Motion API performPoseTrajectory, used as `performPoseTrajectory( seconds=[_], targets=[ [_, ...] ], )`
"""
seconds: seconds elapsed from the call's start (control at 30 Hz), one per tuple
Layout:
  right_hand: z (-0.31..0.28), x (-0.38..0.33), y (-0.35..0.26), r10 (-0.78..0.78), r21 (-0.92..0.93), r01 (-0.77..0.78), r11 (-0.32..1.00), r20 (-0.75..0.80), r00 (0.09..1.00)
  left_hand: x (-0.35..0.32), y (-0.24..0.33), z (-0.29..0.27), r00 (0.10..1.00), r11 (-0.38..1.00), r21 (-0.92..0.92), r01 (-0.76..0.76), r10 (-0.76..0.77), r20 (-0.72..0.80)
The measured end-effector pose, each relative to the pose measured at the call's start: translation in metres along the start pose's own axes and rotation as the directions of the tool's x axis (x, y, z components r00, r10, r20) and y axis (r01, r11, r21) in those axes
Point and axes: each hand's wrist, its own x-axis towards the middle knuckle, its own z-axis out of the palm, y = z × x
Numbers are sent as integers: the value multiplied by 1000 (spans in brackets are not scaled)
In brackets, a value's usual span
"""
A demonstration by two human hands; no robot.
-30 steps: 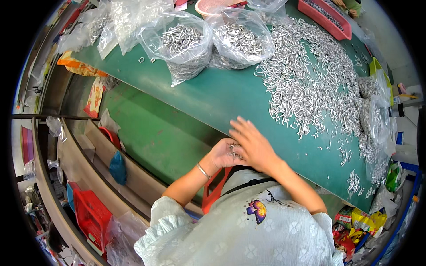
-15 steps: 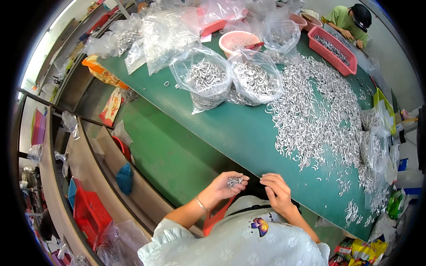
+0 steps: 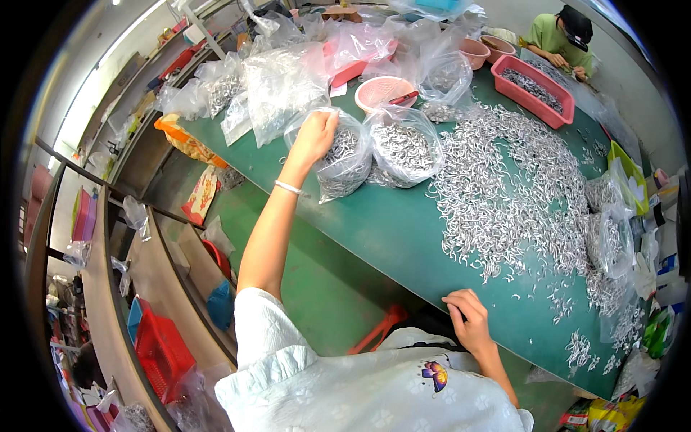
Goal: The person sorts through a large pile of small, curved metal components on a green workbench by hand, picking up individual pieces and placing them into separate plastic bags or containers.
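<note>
My left hand point(image 3: 314, 137) is stretched far out over the mouth of a clear plastic bag point(image 3: 344, 162) holding small silver metal pieces; its fingers are curled down, and what is inside them is hidden. A second clear bag point(image 3: 404, 147) of the same pieces stands just to the right. My right hand point(image 3: 469, 320) rests on the near edge of the green table point(image 3: 403, 237), fingers bent and loose, with nothing in it. A wide heap of loose silver pieces point(image 3: 511, 187) covers the table to the right of the bags.
A pink bowl point(image 3: 384, 91) and a red tray point(image 3: 534, 90) of pieces lie at the far side, where another person point(image 3: 561, 39) sits. More clear bags point(image 3: 281, 79) crowd the back left. A red basket point(image 3: 162, 353) stands on the floor below left.
My left hand went from the table's near edge, holding a pinch of pieces, out to the bag's mouth. My right hand stayed near the table's edge.
</note>
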Motion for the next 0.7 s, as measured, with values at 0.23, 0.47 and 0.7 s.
performPoseTrajectory(
  seconds=[0.23,0.47,0.7],
  targets=[
    [-81,-27,17,128,-223,-163,961,-162,978,-33,68,-12,941,967,214,-139,196,-275],
    [-109,-24,50,273,-469,-338,816,-203,940,-149,206,121,868,890,-377,-258,385,314],
    [-85,16,81,184,-561,-148,814,7,983,-132,223,191,801,930,-82,-359,352,484]
  ],
)
